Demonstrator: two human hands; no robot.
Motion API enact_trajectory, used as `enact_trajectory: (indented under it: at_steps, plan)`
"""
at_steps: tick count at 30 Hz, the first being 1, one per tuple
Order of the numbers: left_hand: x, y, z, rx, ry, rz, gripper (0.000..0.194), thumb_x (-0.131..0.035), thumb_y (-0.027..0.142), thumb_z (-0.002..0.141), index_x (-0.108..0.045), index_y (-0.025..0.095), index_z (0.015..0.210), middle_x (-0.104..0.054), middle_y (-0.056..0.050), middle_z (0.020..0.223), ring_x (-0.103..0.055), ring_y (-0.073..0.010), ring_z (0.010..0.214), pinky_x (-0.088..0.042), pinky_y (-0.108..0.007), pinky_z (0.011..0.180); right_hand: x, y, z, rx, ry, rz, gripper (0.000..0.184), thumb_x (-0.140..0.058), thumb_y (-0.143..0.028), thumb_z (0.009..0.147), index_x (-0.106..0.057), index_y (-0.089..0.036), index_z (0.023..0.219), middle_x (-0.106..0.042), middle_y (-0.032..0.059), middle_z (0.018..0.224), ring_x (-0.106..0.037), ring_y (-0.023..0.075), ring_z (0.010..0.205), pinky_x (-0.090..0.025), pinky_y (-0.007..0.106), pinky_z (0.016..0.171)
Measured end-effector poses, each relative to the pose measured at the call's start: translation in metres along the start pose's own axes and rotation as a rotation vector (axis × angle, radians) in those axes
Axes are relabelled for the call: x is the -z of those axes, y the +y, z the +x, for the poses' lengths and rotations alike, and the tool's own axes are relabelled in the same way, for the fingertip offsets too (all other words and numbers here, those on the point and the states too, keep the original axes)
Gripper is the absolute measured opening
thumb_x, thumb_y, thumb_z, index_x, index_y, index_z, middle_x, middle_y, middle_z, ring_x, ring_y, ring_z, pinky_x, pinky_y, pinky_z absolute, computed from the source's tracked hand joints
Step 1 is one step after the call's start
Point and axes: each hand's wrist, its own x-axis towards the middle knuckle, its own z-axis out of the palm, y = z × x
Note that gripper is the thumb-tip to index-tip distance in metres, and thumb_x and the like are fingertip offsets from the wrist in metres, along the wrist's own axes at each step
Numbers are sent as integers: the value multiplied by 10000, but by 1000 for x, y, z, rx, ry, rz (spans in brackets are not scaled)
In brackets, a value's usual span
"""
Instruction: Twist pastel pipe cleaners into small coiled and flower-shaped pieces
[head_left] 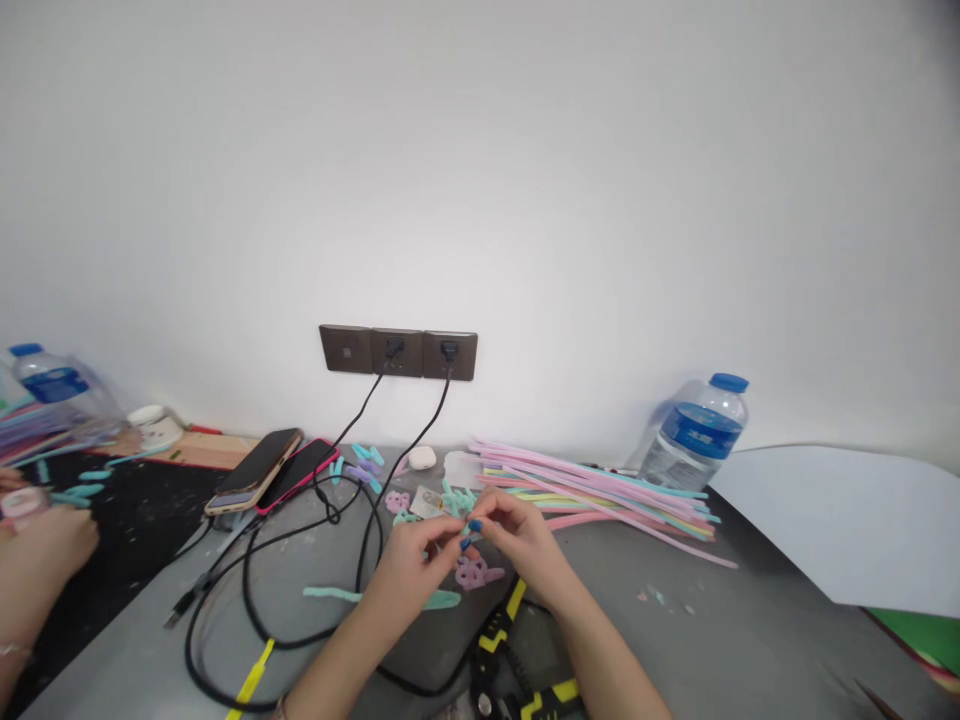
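My left hand (pixel 417 558) and my right hand (pixel 517 528) meet over the grey table, thumbs and fingertips pinched together. Between them is a small piece of mint-green pipe cleaner (pixel 466 530), mostly covered by the fingers. Just behind the hands lie curled mint pipe cleaner pieces (pixel 456 497). A twisted pink pipe cleaner shape (pixel 472 573) rests below the fingertips, and another pink shape (pixel 397 502) sits to the left. A mint strip (pixel 330 593) passes behind my left wrist. Yellow-and-black handled pliers (pixel 493 634) lie between my forearms, partly out of frame.
Long pastel pipe cleaners (pixel 600 490) lie behind on the right, near a water bottle (pixel 697 430) and white paper (pixel 847 520). Black cables (pixel 247 570) loop on the left below wall sockets (pixel 397 352). Two phones (pixel 259 470) lie there. Another person's hand (pixel 45 560) works at far left.
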Motion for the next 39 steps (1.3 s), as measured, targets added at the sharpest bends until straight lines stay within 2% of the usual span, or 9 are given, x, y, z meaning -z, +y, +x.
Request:
enact_trajectory:
  at_steps: [8,12,16,21,27,30,33,36,39]
  plan:
    - [-2,-5,0,35,-11,-41,290,-484,199,859,-698,187,1055,-753,-37,834,-641,-132,611,-484,-207,604,-4,6,1,-12,66,29,202,-673,-365,808,-637,-175,746,-548,1,700,-513,147,651,-405,271,626]
    - [-2,-4,-2,82,-20,-8,258,-464,266,881,-701,166,880,-736,-37,698,-606,-134,526,-441,-197,508,-4,3,1,33,81,4,207,-649,-359,828,-628,-176,734,-547,3,687,-506,151,670,-398,269,641]
    - [-2,-2,-3,73,-45,111,310,-418,279,910,-654,170,740,-685,-17,564,-579,-134,494,-417,-200,517,-3,1,1,43,127,-23,243,-652,-395,817,-616,-178,713,-525,0,676,-478,144,639,-393,260,603]
    - [-1,-5,-3,12,-7,188,290,-390,268,932,-653,180,849,-698,-11,627,-581,-131,514,-394,-199,515,-4,-2,0,-51,172,73,256,-664,-444,796,-614,-196,756,-573,4,687,-501,136,570,-416,253,541]
    - [-2,-9,-2,-28,28,176,277,-391,272,934,-653,185,957,-672,-2,622,-592,-138,544,-402,-204,527,-9,-5,1,-25,10,144,217,-675,-405,799,-638,-192,783,-618,15,716,-577,168,698,-457,284,697]
    - [-2,-11,-2,-20,42,164,247,-425,285,921,-649,192,963,-676,-7,661,-610,-145,588,-424,-211,555,-9,-3,2,-22,37,135,239,-673,-420,795,-624,-188,764,-590,6,712,-550,157,688,-442,268,677]
    - [-2,-13,-2,-13,119,161,213,-492,277,878,-631,204,1022,-690,-25,776,-630,-157,660,-445,-221,588,-9,-3,2,-38,67,111,275,-665,-454,790,-602,-188,761,-558,-3,692,-523,149,656,-428,255,639]
    - [-2,-15,-3,-7,194,162,176,-521,245,844,-613,210,990,-684,-38,857,-641,-169,745,-461,-229,625,-8,-4,2,-59,71,90,295,-653,-476,791,-583,-192,758,-535,-10,667,-516,150,644,-419,254,620]
    - [-3,-16,-2,-22,200,154,117,-505,227,851,-591,212,929,-682,-32,866,-647,-170,789,-475,-238,674,-8,-5,1,-76,64,74,293,-641,-481,798,-578,-196,767,-539,-8,670,-522,157,649,-417,257,617]
